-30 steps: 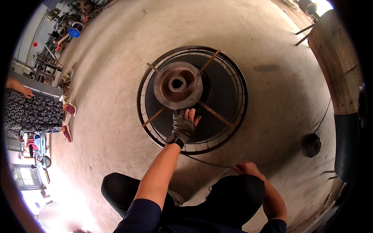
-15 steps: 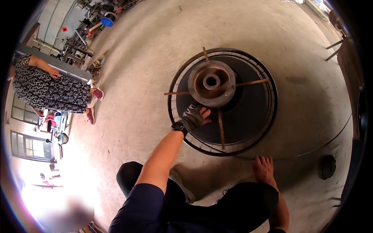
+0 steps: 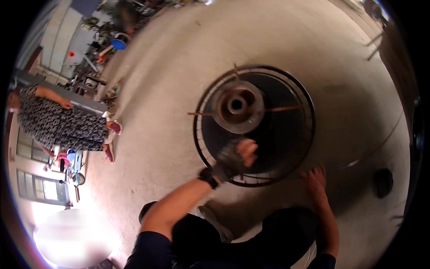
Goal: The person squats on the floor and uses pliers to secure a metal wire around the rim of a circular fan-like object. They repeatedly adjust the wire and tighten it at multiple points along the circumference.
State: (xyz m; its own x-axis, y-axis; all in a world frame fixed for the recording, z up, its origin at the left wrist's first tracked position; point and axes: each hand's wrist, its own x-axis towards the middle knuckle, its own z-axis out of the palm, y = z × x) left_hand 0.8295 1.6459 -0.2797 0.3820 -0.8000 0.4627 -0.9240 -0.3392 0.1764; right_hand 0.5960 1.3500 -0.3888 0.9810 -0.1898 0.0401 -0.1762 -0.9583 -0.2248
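Note:
A round turntable-like reel with a dark disc and black rim lies low in front of me. Thin rusty bars cross it, and a rusty, pulley-shaped metal hub stands in the middle. My left hand, in a dark glove with bare fingertips, is over the near part of the disc, covering most of the near bar. Motion smears its fingers, so its grip is unclear. At the reel's near right my bare right hand has its fingers stretched out over a thin dark cable. Its thumb is hidden.
On the far left a person in patterned clothes stands near cluttered tools and a blue spool. A dark round object rests on the concrete floor to the right. A brown table-like piece edges the right side.
My left hand has moved from beside the hub toward me, over the near bar. My right hand stays by the cable, its fingers stretched slightly more. The whole view has shifted.

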